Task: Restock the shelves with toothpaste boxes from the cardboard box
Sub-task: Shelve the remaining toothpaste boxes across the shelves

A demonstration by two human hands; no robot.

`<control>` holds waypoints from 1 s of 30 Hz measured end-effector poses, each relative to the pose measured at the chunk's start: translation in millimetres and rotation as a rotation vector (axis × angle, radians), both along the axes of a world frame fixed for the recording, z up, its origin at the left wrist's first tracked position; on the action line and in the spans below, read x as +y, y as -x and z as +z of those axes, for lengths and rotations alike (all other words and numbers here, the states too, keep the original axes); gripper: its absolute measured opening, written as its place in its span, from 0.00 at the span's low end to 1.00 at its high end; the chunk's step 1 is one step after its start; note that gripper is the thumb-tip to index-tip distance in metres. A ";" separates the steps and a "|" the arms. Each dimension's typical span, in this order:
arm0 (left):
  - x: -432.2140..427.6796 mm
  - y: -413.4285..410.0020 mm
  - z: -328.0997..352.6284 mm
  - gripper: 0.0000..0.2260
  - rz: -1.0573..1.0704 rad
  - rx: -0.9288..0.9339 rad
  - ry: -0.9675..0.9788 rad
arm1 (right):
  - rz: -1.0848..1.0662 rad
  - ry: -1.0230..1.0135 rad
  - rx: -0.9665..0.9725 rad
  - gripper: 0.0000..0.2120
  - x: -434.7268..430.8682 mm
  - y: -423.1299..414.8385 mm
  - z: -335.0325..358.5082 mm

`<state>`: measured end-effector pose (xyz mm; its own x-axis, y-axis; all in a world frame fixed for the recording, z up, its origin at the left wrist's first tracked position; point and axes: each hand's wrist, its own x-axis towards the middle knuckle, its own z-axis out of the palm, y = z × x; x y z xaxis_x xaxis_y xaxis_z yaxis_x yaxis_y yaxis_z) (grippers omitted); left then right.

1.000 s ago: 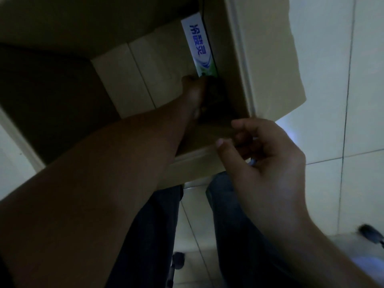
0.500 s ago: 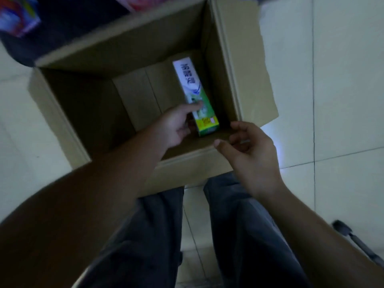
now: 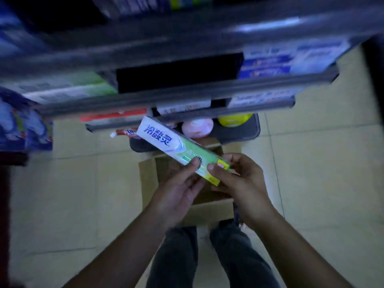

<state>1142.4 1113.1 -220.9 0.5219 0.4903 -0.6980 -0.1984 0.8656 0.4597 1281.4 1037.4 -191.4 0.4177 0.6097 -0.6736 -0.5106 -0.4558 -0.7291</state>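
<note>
A white and green toothpaste box [image 3: 166, 142] with blue lettering is held in the air above the open cardboard box [image 3: 148, 179], slanting up to the left toward the shelves. My left hand [image 3: 178, 190] grips its lower part from below, thumb on the top face. My right hand [image 3: 243, 183] pinches the yellow-tipped near end. The grey shelves [image 3: 187, 92] rise ahead, with blurred toothpaste boxes [image 3: 68, 88] on the left and blue ones [image 3: 268, 63] on the right. A dark gap [image 3: 178, 73] lies between them.
The cardboard box stands on a pale tiled floor [image 3: 322, 163] in front of my legs. On the lowest shelf sit a pink round pack [image 3: 197, 126], a yellow round pack [image 3: 234, 119] and a red tube [image 3: 126, 133]. Blue packages [image 3: 22, 125] hang at the left.
My left hand lifted the toothpaste box out of the cardboard box. My right hand left the box rim and took the near end. My view rose from the box to the shelves.
</note>
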 end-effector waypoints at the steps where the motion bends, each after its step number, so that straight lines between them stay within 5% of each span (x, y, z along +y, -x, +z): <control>1: 4.3 3.5 27.2 0.20 -0.003 -0.012 -0.043 | 0.006 -0.058 -0.039 0.23 6.6 0.1 24.7; 5: 34.0 34.5 125.0 0.17 0.081 0.021 -0.167 | 0.069 -0.255 -0.107 0.23 26.7 -4.4 117.2; 9: 72.4 90.9 211.3 0.03 0.265 0.026 -0.337 | 0.142 -0.362 -0.170 0.26 43.0 -9.7 195.6; 17: 112.8 180.4 330.0 0.21 0.326 0.148 -0.785 | 0.279 -0.560 -0.271 0.31 82.6 16.5 318.1; 30: 166.1 240.9 445.9 0.20 0.462 0.295 -1.184 | 0.115 -0.858 -0.444 0.34 153.5 82.2 431.0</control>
<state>901.5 1279.3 225.0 0.0430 0.9745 0.2201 -0.1281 -0.2131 0.9686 1199.2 1190.9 239.6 0.4341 0.8728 0.2231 -0.0945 0.2903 -0.9522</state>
